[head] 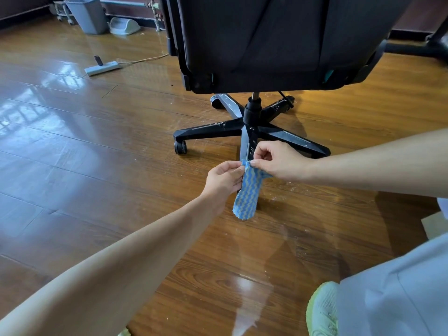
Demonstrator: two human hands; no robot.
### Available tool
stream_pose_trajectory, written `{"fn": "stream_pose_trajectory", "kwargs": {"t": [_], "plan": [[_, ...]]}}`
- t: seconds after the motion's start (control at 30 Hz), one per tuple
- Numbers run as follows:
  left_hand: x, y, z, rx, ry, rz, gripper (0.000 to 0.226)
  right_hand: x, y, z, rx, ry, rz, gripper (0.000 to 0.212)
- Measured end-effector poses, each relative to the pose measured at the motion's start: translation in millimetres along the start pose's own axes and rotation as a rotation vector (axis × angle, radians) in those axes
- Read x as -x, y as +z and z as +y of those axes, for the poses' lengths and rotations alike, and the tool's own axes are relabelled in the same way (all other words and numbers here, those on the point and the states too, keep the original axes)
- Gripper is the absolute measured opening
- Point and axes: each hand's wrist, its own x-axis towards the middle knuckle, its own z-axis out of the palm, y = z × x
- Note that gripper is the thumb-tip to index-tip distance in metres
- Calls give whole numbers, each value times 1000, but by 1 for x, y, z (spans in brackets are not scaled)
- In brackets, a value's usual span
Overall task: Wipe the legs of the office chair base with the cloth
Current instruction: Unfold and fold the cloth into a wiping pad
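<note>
Both hands pinch the top edge of the cloth (247,192): the left hand (224,178) and the right hand (278,161). The soft cloth with blue wavy stripes hangs in front of the near leg (247,144) of the black star-shaped chair base (211,129).

Bright daylight is mirrored as window glare on the glossy floor (72,141) at nine o'clock. A soft shadow is cast from the chair base (208,129) toward three o'clock. Edges are bowed by wide-angle distortion.
</note>
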Motion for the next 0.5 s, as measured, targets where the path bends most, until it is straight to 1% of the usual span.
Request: {"fn": "stream_pose_trajectory", "kwargs": {"t": [0.17, 0.37, 0.4, 0.5], "plan": [[3, 1, 1, -79, 25, -9, 19, 0, 1, -1, 2, 55, 21, 17], [4, 5, 4, -128, 70, -68, 27, -1, -1, -3, -31, 51, -7, 19], [3, 5, 3, -154, 87, -51, 24, -2, -2, -3, -46, 49, -22, 19], [0, 6, 3, -230, 128, 67, 9, -5, -3, -2, -67, 57, -99, 14]]}}
